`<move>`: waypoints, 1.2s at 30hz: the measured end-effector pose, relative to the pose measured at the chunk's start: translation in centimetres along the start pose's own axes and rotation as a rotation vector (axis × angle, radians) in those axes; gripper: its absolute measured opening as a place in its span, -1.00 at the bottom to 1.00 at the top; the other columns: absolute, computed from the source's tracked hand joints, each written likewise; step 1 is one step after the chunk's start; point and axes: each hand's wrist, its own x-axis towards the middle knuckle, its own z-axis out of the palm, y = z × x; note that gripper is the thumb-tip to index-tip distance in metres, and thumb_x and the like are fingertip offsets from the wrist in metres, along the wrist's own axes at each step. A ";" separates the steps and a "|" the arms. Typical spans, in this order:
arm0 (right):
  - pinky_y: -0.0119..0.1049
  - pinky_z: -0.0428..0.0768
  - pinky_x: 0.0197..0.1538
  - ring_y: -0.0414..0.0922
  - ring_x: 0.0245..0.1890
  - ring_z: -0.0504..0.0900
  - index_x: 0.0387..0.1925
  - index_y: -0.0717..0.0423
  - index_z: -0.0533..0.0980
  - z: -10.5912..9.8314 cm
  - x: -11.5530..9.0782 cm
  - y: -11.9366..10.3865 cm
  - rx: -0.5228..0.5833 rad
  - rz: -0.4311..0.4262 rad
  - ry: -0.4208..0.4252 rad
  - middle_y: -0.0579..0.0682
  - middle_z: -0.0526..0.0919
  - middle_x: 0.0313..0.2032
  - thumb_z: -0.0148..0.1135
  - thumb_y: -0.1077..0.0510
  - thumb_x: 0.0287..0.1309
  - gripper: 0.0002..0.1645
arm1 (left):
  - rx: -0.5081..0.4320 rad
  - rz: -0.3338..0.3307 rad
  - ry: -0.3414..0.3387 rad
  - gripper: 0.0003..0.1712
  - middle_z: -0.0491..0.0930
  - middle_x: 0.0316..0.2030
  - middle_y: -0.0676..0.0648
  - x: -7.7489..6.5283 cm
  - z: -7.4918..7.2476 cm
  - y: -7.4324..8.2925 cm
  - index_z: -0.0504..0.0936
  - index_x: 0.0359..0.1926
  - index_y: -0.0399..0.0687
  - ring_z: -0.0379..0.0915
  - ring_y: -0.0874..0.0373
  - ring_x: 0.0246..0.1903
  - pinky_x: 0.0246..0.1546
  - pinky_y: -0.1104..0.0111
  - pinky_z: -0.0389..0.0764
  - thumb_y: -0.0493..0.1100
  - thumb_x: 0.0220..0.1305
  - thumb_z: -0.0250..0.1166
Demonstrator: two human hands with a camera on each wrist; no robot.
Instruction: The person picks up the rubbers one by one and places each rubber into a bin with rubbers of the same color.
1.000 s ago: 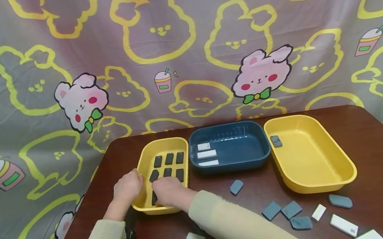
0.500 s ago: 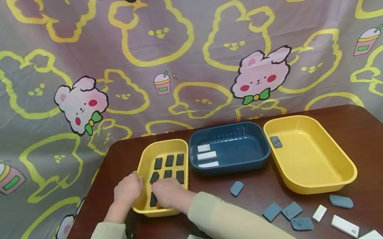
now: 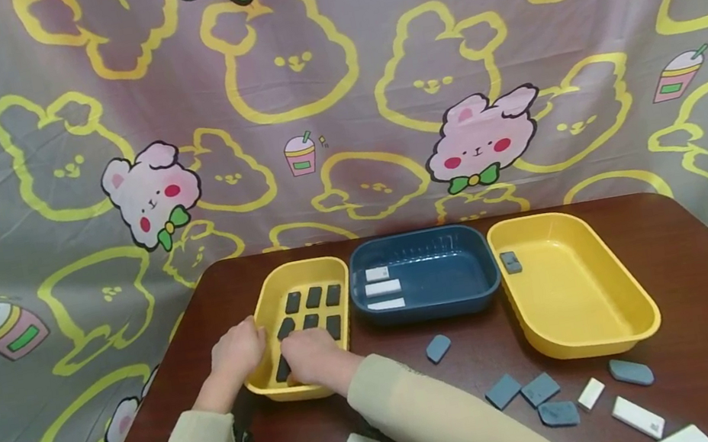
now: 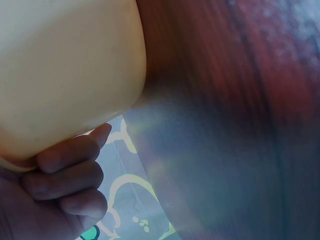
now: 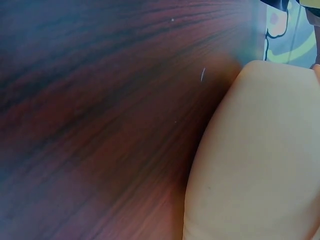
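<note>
My left hand [image 3: 238, 347] grips the left rim of the smaller yellow tray [image 3: 311, 391]. In the left wrist view its curled fingers [image 4: 70, 175] lie against the tray's outer wall [image 4: 75, 75]. My right hand [image 3: 313, 355] reaches over the tray's near right side, fingers bent down at a dark rectangular block [image 3: 282, 369] in the front row. Its fingertips are hidden behind the hand. Several more dark blocks [image 3: 314, 298] lie in rows behind it. The right wrist view shows mostly the tray's pale outer wall [image 5: 255, 150], the hand out of sight.
Right of the tray stands a blue tray [image 3: 451, 306] with three white blocks [image 3: 381, 288]. Beyond it is a larger yellow tray [image 3: 574, 294] with one grey block [image 3: 510, 262]. Loose blue-grey blocks [image 3: 502, 391] and white blocks [image 3: 637, 416] lie on the brown table [image 3: 442, 423].
The front dark block has shifted very slightly left and nearer, at the right hand's fingers. The left hand stays on the rim. The head view has tilted slightly.
</note>
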 end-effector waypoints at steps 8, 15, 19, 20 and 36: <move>-0.25 0.53 -0.36 -0.20 -0.39 0.58 -0.36 -0.06 0.60 -0.7 -0.5 0.8 0.020 -0.007 0.026 -0.15 0.61 -0.41 0.41 -0.14 0.05 -0.71 | -0.004 -0.014 -0.007 -0.70 0.50 -0.49 -0.20 -0.1 -0.1 0.2 0.49 -0.17 -0.37 0.43 -0.05 -0.54 -0.51 0.08 0.48 -0.16 0.41 0.01; -0.26 0.53 -0.38 -0.20 -0.36 0.60 -0.23 -0.05 0.64 -2.7 -1.9 2.9 0.026 -0.046 0.108 -0.13 0.63 -0.31 0.34 -0.08 0.14 -0.76 | 0.002 -0.003 0.006 -0.72 0.50 -0.49 -0.20 -0.1 0.0 0.1 0.49 -0.20 -0.35 0.44 -0.07 -0.53 -0.51 0.06 0.48 -0.16 0.39 0.02; -0.28 0.56 -0.34 -0.20 -0.28 0.63 -0.08 -0.06 0.65 -4.8 -3.6 4.9 0.001 -0.082 0.163 -0.13 0.65 -0.20 0.31 -0.11 0.19 -0.66 | 0.000 0.014 0.014 -0.73 0.51 -0.48 -0.21 -0.1 0.0 0.1 0.49 -0.21 -0.36 0.46 -0.11 -0.51 -0.48 0.02 0.49 -0.17 0.38 0.03; -0.30 0.56 -0.34 -0.20 -0.26 0.63 -0.05 -0.05 0.65 -5.3 -4.1 5.4 -0.004 -0.092 0.175 -0.13 0.65 -0.18 0.31 -0.12 0.19 -0.64 | -0.001 0.015 0.013 -0.73 0.51 -0.48 -0.21 -0.1 0.0 0.1 0.49 -0.21 -0.36 0.47 -0.11 -0.50 -0.47 0.02 0.49 -0.17 0.39 0.03; -0.35 0.53 -0.33 -0.18 -0.38 0.54 -0.06 0.06 0.61 -9.6 -14.3 13.0 -0.068 -0.159 0.257 -0.10 0.60 -0.33 0.38 -0.14 0.11 -0.53 | -0.007 -0.014 -0.013 -0.70 0.46 -0.51 -0.15 0.1 0.0 0.1 0.49 -0.15 -0.37 0.41 -0.03 -0.53 -0.49 0.11 0.46 -0.16 0.40 0.02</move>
